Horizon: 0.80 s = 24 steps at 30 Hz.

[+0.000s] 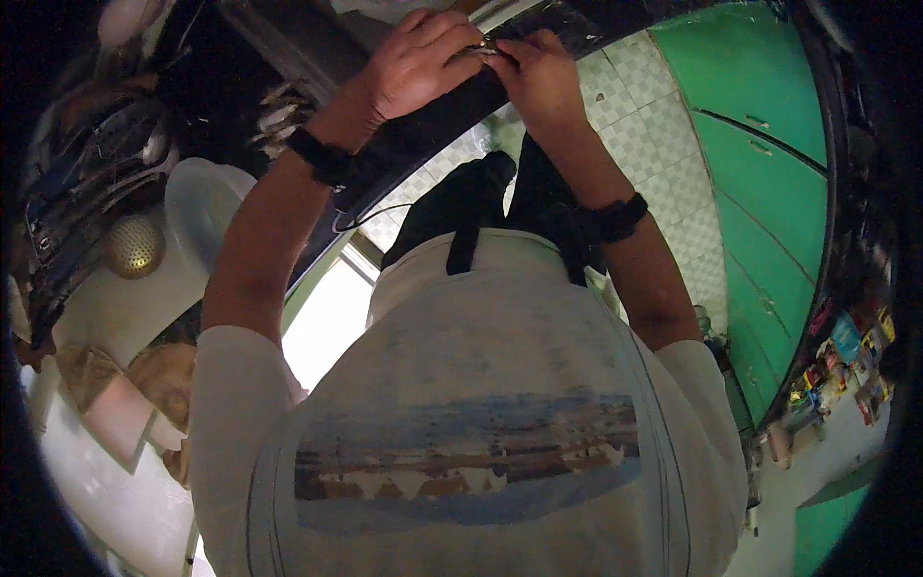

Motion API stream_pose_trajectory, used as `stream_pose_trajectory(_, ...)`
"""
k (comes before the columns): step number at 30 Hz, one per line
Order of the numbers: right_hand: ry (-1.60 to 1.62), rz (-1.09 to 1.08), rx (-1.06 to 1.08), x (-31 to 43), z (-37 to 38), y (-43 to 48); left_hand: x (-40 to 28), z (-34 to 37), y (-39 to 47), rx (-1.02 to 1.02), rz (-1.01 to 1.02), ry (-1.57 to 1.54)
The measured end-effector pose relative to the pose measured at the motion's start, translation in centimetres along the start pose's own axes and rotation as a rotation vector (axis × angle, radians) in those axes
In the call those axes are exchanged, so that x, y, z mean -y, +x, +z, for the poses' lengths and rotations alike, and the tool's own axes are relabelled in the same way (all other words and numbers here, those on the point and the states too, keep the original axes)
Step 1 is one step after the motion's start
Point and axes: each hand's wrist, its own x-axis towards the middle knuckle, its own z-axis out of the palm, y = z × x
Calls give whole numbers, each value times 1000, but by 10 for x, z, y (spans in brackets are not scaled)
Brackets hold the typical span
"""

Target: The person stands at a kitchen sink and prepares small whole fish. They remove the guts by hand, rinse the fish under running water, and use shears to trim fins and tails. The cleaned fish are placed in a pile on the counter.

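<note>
Both of my hands meet at the top middle of the head view, over the edge of a dark counter (404, 133). Between their fingertips is a small shiny object (484, 49), too small to name. My left hand (425, 65) pinches it from the left with thumb and fingers. From the other side, the thumb and forefinger of my right hand (537, 76) close on it too. Each wrist wears a black band. Below the hands, dark trousers and a light printed shirt (461, 360) show.
At left a dish rack (94, 173) holds utensils, with a perforated metal strainer (135, 247) and a translucent plastic bowl (205, 205) beside it. Green cabinets (764, 144) curve along the right above a tiled floor (642, 94). Colourful packets (844, 360) lie at far right.
</note>
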Motion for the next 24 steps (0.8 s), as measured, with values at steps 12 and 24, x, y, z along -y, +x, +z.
stream_pose_trajectory(12,26,114,-11,4,3,-1,12,26,-1,22,98,40)
stream_pose_trajectory(24,65,164,13,4,3,-1,14,11,17,16,-27,-207)
